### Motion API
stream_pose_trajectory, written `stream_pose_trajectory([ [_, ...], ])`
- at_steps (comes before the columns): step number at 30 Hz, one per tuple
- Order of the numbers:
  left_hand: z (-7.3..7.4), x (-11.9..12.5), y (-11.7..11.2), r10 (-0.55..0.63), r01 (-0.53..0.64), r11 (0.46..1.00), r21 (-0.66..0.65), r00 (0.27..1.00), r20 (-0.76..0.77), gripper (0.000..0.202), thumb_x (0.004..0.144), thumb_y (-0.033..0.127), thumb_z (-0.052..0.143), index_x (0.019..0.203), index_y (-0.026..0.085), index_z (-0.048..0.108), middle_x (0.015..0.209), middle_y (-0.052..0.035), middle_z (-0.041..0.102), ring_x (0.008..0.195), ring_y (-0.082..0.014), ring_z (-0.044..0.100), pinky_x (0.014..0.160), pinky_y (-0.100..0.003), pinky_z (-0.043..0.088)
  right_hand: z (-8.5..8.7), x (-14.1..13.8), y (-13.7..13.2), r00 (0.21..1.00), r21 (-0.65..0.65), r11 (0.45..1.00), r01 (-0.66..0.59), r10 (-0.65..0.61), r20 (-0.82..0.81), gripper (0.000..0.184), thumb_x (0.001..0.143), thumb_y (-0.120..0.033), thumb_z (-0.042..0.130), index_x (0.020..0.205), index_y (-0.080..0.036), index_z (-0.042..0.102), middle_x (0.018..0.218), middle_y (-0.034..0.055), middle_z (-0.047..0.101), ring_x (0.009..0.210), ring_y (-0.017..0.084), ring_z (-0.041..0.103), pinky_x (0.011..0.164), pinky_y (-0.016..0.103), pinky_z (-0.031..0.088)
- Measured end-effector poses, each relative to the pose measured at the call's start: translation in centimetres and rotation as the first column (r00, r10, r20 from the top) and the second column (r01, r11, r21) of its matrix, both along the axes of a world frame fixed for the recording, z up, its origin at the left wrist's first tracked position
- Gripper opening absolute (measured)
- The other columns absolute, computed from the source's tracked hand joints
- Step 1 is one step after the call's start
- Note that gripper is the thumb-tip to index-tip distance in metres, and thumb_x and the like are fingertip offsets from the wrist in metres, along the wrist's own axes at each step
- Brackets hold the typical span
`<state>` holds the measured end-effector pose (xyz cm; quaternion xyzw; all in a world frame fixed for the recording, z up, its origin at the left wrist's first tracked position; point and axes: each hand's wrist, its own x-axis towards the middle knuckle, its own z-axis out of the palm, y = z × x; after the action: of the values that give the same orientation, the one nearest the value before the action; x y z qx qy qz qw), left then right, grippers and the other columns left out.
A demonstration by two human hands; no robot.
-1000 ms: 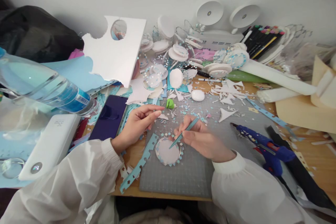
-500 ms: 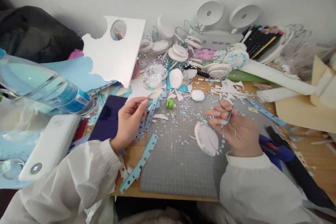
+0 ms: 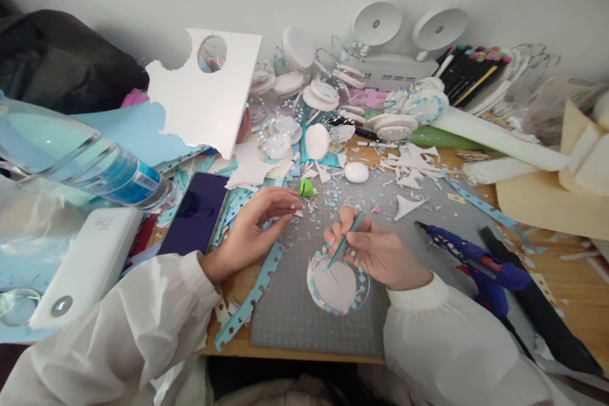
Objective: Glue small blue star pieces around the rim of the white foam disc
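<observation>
No text legible: white power bank (image 3: 88, 266), barcoded blue bottle label (image 3: 126, 174), rear white box (image 3: 394, 68) all printed, too small or blurred.

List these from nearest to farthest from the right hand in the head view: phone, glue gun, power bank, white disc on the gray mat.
From the right hand:
1. White disc: just below its fingers.
2. Glue gun: to its right.
3. Phone: left, past the other hand.
4. Power bank: farthest left.

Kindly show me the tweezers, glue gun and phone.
Tweezers (image 3: 341, 246): head view, on the teal shank.
Glue gun (image 3: 469, 254): head view, on the blue body.
Phone (image 3: 193, 216): head view, on the dark surface.
</observation>
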<state>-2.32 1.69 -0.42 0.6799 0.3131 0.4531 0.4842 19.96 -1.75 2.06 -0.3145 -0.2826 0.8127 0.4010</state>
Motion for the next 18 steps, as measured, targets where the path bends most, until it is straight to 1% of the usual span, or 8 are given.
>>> stream_pose_trajectory([
  [3,0.04,0.17,-0.32,0.029,-0.030,0.999,-0.035,0.999,-0.035,0.007,0.090,0.020,0.058,0.098,0.018,0.058,0.113,-0.0106,0.062,0.097,-0.0192,0.069,0.087,-0.035,0.059,0.03,0.01,-0.05,0.999,0.032,0.999,-0.028,0.028,-0.019,0.027,0.068,-0.032,0.083,0.071,-0.022,0.058,0.064,-0.0032,0.055,0.074,0.013,0.057,0.060,0.022,0.043],
  [6,0.08,0.06,-0.48,0.069,-0.070,0.998,-0.003,0.987,-0.143,0.008,0.089,0.024,0.062,0.094,0.018,0.059,0.098,-0.0076,0.069,0.087,-0.0177,0.071,0.079,-0.030,0.060,-0.10,0.06,-0.10,0.999,0.045,0.998,-0.042,0.043,-0.028,0.026,0.070,-0.032,0.081,0.071,-0.022,0.057,0.066,-0.0027,0.056,0.074,0.014,0.056,0.061,0.023,0.043],
  [7,0.07,-0.04,-0.49,0.085,-0.081,0.996,0.029,0.979,-0.188,0.009,0.089,0.025,0.063,0.094,0.018,0.060,0.092,-0.0057,0.070,0.082,-0.0164,0.071,0.075,-0.028,0.059,-0.17,0.07,-0.12,0.999,0.043,0.998,-0.044,0.045,-0.028,0.026,0.071,-0.032,0.081,0.071,-0.022,0.057,0.067,-0.0026,0.057,0.074,0.013,0.056,0.061,0.023,0.043],
  [9,0.02,-0.26,-0.45,0.130,-0.092,0.985,0.144,0.949,-0.289,0.007,0.088,0.025,0.064,0.092,0.019,0.062,0.082,-0.0019,0.071,0.073,-0.0134,0.069,0.068,-0.024,0.056,-0.34,0.07,-0.14,0.998,0.040,0.998,-0.048,0.050,-0.030,0.026,0.071,-0.031,0.081,0.072,-0.022,0.057,0.067,-0.0027,0.057,0.075,0.013,0.057,0.062,0.023,0.043],
  [12,0.01,-0.52,-0.29,0.209,-0.064,0.934,0.353,0.896,-0.391,0.006,0.089,0.024,0.063,0.086,0.018,0.062,0.077,0.0003,0.068,0.067,-0.0109,0.063,0.062,-0.021,0.049,-0.54,0.01,-0.16,0.997,0.044,0.997,-0.059,0.060,-0.043,0.024,0.072,-0.029,0.081,0.074,-0.021,0.058,0.067,-0.0025,0.059,0.076,0.012,0.058,0.062,0.021,0.043],
  [15,0.23,-0.60,-0.13,0.263,-0.025,0.865,0.502,0.874,-0.410,0.007,0.091,0.023,0.060,0.087,0.017,0.060,0.076,-0.0008,0.067,0.069,-0.0126,0.060,0.066,-0.025,0.045,-0.67,-0.05,-0.15,0.997,0.053,0.997,-0.057,0.060,-0.056,0.022,0.073,-0.027,0.079,0.075,-0.021,0.059,0.069,-0.0017,0.061,0.077,0.012,0.059,0.064,0.021,0.044],
  [17,0.55,-0.56,-0.08,0.295,0.010,0.827,0.563,0.845,-0.447,0.008,0.091,0.022,0.058,0.085,0.018,0.059,0.077,-0.0019,0.066,0.075,-0.0158,0.058,0.072,-0.030,0.042,-0.73,-0.07,-0.12,0.997,0.053,0.997,-0.050,0.053,-0.055,0.021,0.074,-0.027,0.079,0.075,-0.021,0.059,0.069,-0.0016,0.062,0.075,0.012,0.059,0.064,0.021,0.044],
  [18,0.75,-0.53,-0.09,0.312,0.021,0.817,0.576,0.824,-0.473,0.009,0.091,0.021,0.057,0.083,0.018,0.058,0.078,-0.0023,0.066,0.078,-0.0174,0.057,0.074,-0.033,0.040,-0.76,-0.07,-0.10,0.997,0.051,0.998,-0.047,0.049,-0.051,0.021,0.074,-0.027,0.079,0.075,-0.021,0.059,0.069,-0.0016,0.062,0.074,0.012,0.059,0.064,0.022,0.044],
])
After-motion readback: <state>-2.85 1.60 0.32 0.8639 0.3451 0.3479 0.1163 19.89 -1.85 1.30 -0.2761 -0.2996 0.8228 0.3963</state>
